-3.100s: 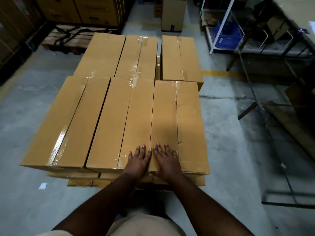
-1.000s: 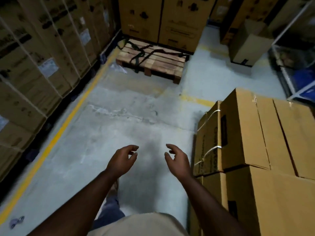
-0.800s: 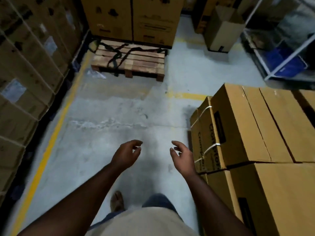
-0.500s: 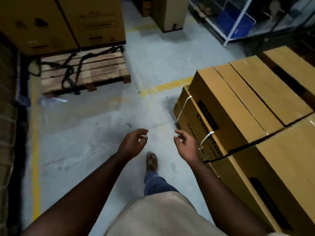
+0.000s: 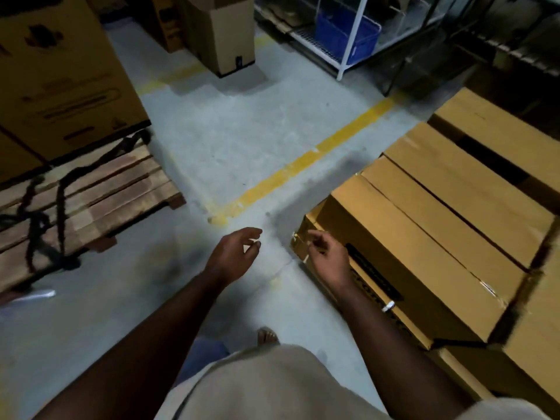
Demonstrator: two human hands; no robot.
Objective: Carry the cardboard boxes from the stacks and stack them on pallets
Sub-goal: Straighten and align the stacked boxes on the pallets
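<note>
Since 3.1 s ago both hands have left the box tops: the left hand (image 5: pixel 235 253) and right hand (image 5: pixel 325 259) hang loosely curled, holding nothing. From left: a strapped wooden pallet (image 5: pixel 91 204), a yellow floor line (image 5: pixel 291 174), then the stacked cardboard boxes (image 5: pixel 424 247) just beside the right hand.

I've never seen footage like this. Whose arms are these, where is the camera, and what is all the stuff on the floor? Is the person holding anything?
There is no machine here: a person wears a wide-angle camera on the head, looking forward and down, so you see their own arms. The left hand and right hand both hang loosely curled over the concrete floor and hold nothing. At the right is a stack of long cardboard boxes; the right hand is close to its near corner, though I cannot tell if it touches. At the left lies a wooden pallet with black straps draped over it, beside big printed cartons. A yellow line crosses the floor, and a blue crate sits on a shelf behind.
</note>
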